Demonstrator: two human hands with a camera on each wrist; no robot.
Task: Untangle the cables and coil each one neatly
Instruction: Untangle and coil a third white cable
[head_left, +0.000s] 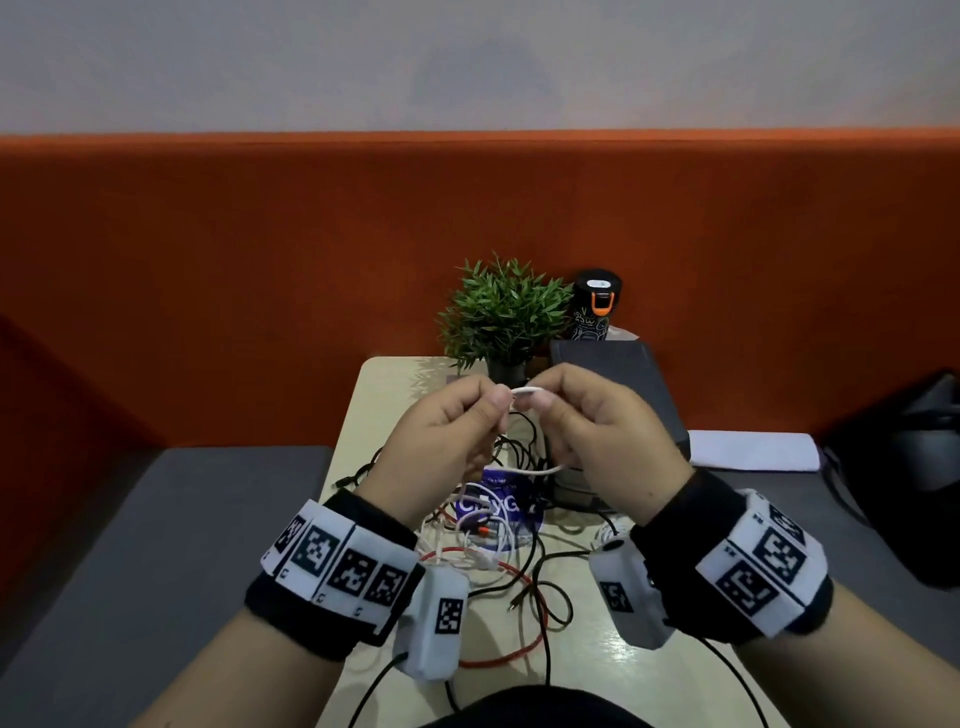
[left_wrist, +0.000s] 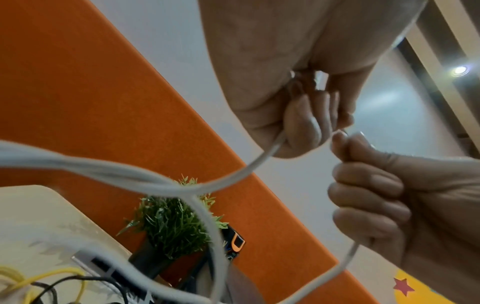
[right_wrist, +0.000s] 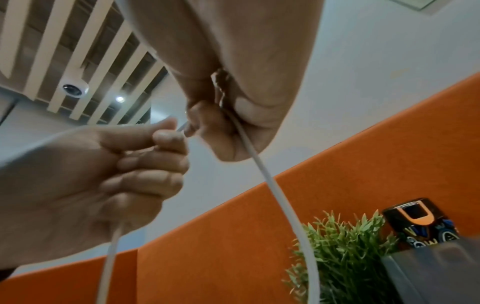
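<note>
Both hands are raised above the small beige table (head_left: 374, 415). My left hand (head_left: 493, 399) and right hand (head_left: 540, 397) each pinch the same white cable (head_left: 523, 389), fingertips almost touching. From both fists the cable hangs down in a loop (head_left: 540, 471). In the left wrist view the white cable (left_wrist: 259, 162) leaves my left hand (left_wrist: 306, 127) and twists with other white strands; the right hand (left_wrist: 345, 144) grips it opposite. The right wrist view shows the cable (right_wrist: 272, 185) dropping from my right hand (right_wrist: 207, 123). Below lies a tangle of black cables (head_left: 545, 597), a red cable (head_left: 519, 657) and white ones.
A potted green plant (head_left: 501, 317) and a black bottle (head_left: 597, 306) stand at the table's far edge by the orange partition. A dark box (head_left: 623, 384) sits at the right. A white cloth (head_left: 753, 449) and a black bag (head_left: 909, 467) lie on the grey seat.
</note>
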